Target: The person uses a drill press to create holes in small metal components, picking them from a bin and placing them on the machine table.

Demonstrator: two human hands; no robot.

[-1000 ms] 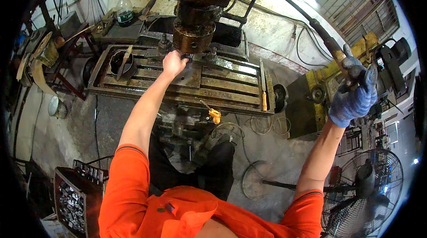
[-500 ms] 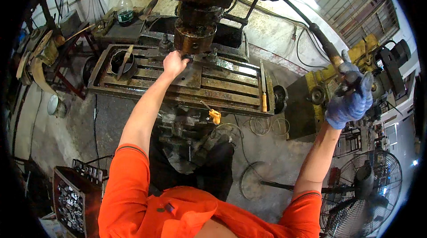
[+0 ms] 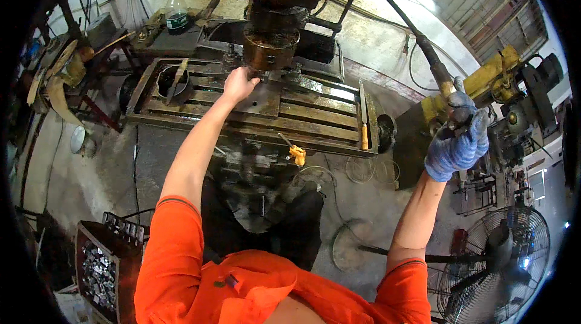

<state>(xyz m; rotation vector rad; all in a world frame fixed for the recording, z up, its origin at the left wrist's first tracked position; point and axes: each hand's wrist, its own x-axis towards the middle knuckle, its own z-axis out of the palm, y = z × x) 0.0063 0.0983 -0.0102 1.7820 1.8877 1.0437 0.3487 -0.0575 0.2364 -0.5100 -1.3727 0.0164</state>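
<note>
Bare, my left hand (image 3: 240, 85) is closed just below the round, oily spindle (image 3: 269, 48) of a machine. A small dark piece shows at its fingertips over the slotted metal table (image 3: 315, 123), but what the fingers hold is mostly hidden. In a blue-grey knitted glove, my right hand (image 3: 458, 148) is wrapped round the knob at the lower end of a long lever (image 3: 431, 54). That lever slopes down from the machine head at upper right.
A dark pot (image 3: 172, 85) with a brush stands at the table's left end. A file (image 3: 364, 118) with a wooden handle lies at its right end. A yellow-handled tool (image 3: 296, 154) hangs at the front edge. A standing fan (image 3: 499, 257) is at lower right, a box of metal pieces (image 3: 100, 275) at lower left.
My right hand has moved left and slightly down with the lever's end. My left hand stays below the spindle. The whole view has shifted a little.
</note>
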